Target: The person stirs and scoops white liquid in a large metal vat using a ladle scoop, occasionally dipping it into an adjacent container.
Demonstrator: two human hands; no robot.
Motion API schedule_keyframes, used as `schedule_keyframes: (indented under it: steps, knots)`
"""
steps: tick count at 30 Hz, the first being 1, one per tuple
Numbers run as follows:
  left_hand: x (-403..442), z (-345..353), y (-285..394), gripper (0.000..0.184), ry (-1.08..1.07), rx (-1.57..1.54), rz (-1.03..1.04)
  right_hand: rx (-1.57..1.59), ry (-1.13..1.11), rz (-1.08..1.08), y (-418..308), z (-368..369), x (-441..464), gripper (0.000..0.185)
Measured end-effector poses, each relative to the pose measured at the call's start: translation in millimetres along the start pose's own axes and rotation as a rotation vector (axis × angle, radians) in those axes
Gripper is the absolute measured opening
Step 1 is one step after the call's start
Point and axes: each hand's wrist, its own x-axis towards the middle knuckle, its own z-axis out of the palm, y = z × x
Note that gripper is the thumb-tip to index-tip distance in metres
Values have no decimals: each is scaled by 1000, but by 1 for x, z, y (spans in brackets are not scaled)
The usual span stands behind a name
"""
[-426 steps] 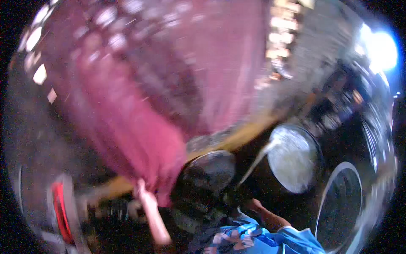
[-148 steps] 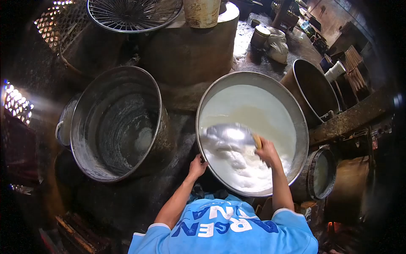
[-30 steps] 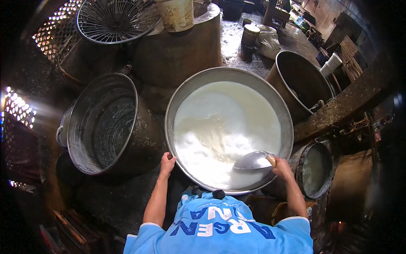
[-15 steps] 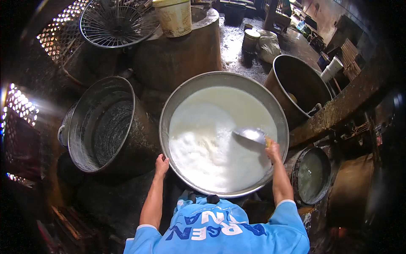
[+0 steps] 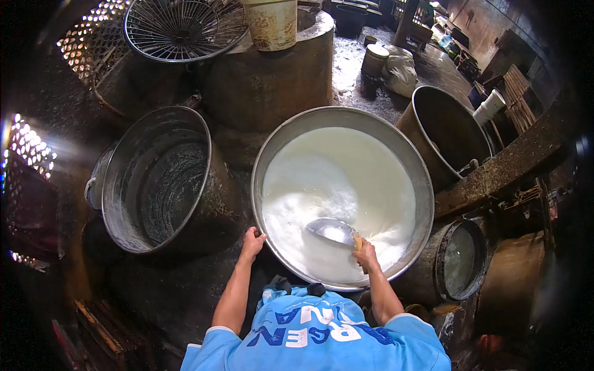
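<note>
In front of me stands a wide round metal vat (image 5: 427, 179) holding milky white liquid (image 5: 365, 161), with foam on its left side. My right hand (image 5: 365, 255) is wrapped round the short yellowish handle of a shiny metal ladle (image 5: 331, 230). The ladle's broad bowl lies at the liquid's surface, pointing left, in the near part of the vat. Ripples spread to the right of that hand. At the vat's near-left edge, my left hand (image 5: 252, 242) grips the rim, fingers closed.
A large metal pot (image 5: 154, 185) with pale residue stands left. On the right are a deep metal drum (image 5: 448, 136), a wooden beam (image 5: 507, 167) and a smaller vessel of cloudy liquid (image 5: 459, 260). Behind, a stained bucket (image 5: 271, 25) and wire basket (image 5: 185, 31) rest by a round ledge.
My right hand has drawn the ladle left and toward me through the liquid. My left hand stays at the rim. The view has shifted slightly, so the vat appears farther right.
</note>
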Motion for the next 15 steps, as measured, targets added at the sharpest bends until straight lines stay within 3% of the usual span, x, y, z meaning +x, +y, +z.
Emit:
schedule_keyframes:
  steps: [4, 8, 12, 15]
  knots:
    - [-12, -2, 21, 30, 11, 59, -10, -8, -46, -18, -39, 21, -42, 50]
    - [-1, -4, 0, 32, -47, -11, 17, 126, -134, 28, -84, 15, -69, 56]
    - [-3, -10, 9, 33, -89, 5, -21, 208, -242, -13, -148, -33, -62, 62]
    - [-1, -14, 9, 36, -93, 75, -21, -78, -174, -184, -231, -54, -45, 65]
